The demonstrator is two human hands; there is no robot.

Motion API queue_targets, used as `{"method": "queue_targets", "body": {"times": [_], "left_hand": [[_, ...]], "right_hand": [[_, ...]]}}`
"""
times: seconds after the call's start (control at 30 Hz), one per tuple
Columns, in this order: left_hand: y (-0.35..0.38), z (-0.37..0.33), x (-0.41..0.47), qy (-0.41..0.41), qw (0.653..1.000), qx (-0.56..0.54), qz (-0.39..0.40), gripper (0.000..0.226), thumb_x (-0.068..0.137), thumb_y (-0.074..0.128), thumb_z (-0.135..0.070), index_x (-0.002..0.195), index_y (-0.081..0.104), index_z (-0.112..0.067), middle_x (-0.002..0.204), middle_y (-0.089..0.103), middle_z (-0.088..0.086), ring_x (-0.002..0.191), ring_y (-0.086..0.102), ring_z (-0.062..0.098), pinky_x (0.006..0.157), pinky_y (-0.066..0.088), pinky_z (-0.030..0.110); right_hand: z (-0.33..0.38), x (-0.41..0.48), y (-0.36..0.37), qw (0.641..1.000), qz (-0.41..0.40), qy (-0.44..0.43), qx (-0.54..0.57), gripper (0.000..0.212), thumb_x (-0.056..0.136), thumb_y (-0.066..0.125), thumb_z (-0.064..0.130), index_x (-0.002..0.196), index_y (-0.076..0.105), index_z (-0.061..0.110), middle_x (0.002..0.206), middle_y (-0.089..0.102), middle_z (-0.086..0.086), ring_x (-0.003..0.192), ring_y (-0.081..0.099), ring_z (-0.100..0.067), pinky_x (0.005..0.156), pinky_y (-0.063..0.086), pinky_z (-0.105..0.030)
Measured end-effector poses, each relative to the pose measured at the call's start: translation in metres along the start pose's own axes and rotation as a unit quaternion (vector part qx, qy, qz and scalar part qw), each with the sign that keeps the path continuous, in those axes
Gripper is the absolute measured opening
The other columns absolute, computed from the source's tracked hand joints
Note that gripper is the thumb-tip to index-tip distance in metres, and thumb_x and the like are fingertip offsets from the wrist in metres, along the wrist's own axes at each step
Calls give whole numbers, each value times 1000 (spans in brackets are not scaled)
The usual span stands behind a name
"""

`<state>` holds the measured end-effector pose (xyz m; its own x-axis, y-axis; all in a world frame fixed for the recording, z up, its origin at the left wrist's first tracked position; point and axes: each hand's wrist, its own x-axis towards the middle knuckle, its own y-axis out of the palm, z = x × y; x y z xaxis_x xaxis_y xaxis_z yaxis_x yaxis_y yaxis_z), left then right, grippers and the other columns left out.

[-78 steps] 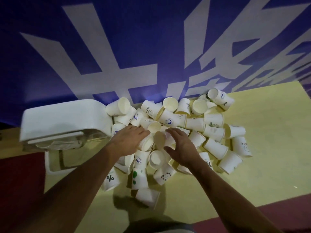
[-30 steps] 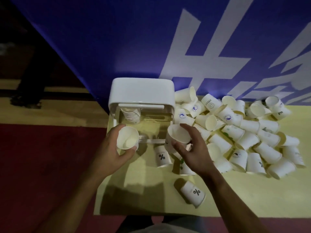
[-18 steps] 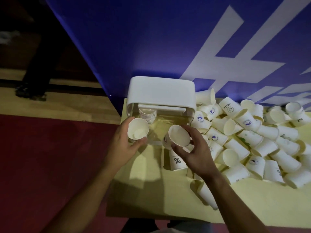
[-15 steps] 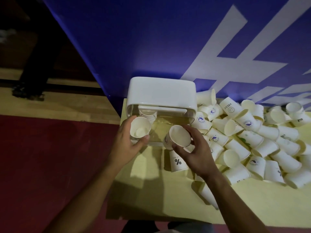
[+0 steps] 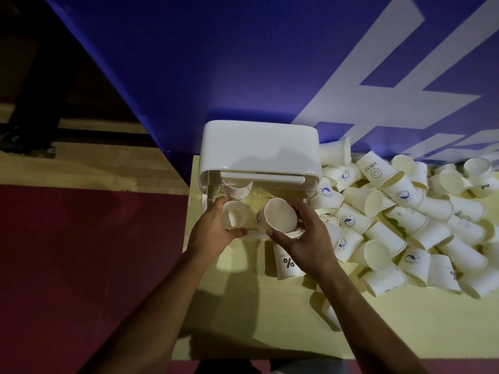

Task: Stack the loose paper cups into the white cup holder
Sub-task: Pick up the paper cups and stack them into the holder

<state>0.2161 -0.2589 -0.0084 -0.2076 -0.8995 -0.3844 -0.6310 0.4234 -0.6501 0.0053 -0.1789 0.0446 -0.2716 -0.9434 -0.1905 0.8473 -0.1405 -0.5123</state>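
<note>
Head view: the left hand (image 5: 213, 230) curls round a cup (image 5: 234, 218) at the holder (image 5: 259, 147) front, with a stack (image 5: 237, 188) inside just beyond its fingers. Just right of it, the right hand (image 5: 305, 238) grips a second cup (image 5: 280, 218), mouth toward the camera. The loose pile (image 5: 405, 220) lies right of that hand on the table (image 5: 270, 319).

Your left forearm (image 5: 151, 306) and right forearm (image 5: 359, 314), both bare, rise from the bottom edge and converge. Your left hand (image 5: 212, 232) curls round a paper cup (image 5: 234, 218), its mouth turned toward you. Your right hand (image 5: 306, 240), just beside it, grips a second cup (image 5: 280, 217), fingers over its far side and thumb underneath. The thumbs are not touching.
</note>
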Motion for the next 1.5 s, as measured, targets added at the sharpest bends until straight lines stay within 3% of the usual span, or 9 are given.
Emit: {"method": "queue_targets", "body": {"times": [0.17, 0.37, 0.53, 0.63, 0.77, 0.87, 1.13, 1.4, 1.5], "left_hand": [[4, 1, 8, -6, 998, 49, 25, 91, 64, 91, -52, 138, 40, -38, 126, 65, -9, 99, 69, 18, 72, 50, 31], [1, 4, 8, 9, 998, -3, 55, 101, 56, 94, -46, 140, 39, -38, 129, 63, -9, 112, 65, 18, 87, 58, 43], [-9, 17, -11, 11, 995, -96, -13, 65, 84, 80, -26, 140, 47, -31, 126, 63, -17, 114, 61, 3, 93, 53, 28], [-17, 14, -17, -32, 985, -164, -51, 41, 102, 56, -15, 140, 55, -28, 131, 65, -12, 118, 61, 2, 100, 51, 28], [-18, 1, -11, -40, 977, -200, -56, 23, 107, 50, -28, 125, 64, -32, 104, 64, -28, 91, 60, -20, 76, 46, 7], [-14, 2, -4, -18, 984, -175, -36, 27, 105, 51, -31, 129, 65, -28, 105, 67, -21, 93, 66, -5, 80, 59, 28], [-4, 14, 5, 13, 997, -67, -24, 39, 104, 51, -11, 138, 63, -26, 118, 71, -5, 95, 61, 3, 70, 39, -4], [-2, 17, 9, 12, 999, -31, -19, 41, 104, 54, -12, 142, 59, -27, 122, 71, 0, 97, 60, 6, 69, 36, -3], [-8, 10, 0, 22, 999, -30, -29, 39, 104, 53, -15, 141, 59, -24, 124, 70, 0, 105, 63, 11, 80, 44, 14]], "right_hand": [[3, 6, 13, 1000, -2, -15, 9, 68, 72, 92, 36, 129, 58, 24, 120, 63, 13, 107, 63, -7, 83, 48, -9], [12, 12, 29, 999, -20, -45, 10, 69, 69, 92, 43, 126, 60, 21, 115, 62, 18, 105, 62, -4, 83, 46, -7], [12, 16, 51, 998, 13, -64, -17, 78, 69, 89, 52, 133, 58, 20, 128, 63, 9, 116, 59, -8, 93, 53, -30], [10, 17, 64, 997, 21, -64, -32, 80, 68, 89, 53, 135, 56, 23, 132, 61, 10, 118, 57, -8, 97, 51, -28], [5, 23, 74, 995, 25, -76, -58, 76, 69, 89, 50, 132, 58, 21, 128, 62, 7, 115, 58, -9, 93, 46, -20], [-3, 27, 81, 992, 27, -96, -76, 77, 71, 83, 58, 133, 59, 16, 126, 63, 4, 114, 58, -11, 94, 48, -21], [-21, 31, 92, 987, 94, -36, -127, 87, 81, 79, 54, 154, 41, 26, 143, 55, 3, 126, 55, -17, 100, 50, -32], [-21, 33, 94, 986, 98, -14, -134, 85, 83, 77, 52, 154, 39, 27, 141, 57, 3, 124, 56, -18, 98, 50, -32], [-19, 30, 90, 988, 96, -20, -122, 91, 80, 78, 56, 155, 38, 24, 145, 55, 2, 128, 54, -18, 100, 46, -30]]}}
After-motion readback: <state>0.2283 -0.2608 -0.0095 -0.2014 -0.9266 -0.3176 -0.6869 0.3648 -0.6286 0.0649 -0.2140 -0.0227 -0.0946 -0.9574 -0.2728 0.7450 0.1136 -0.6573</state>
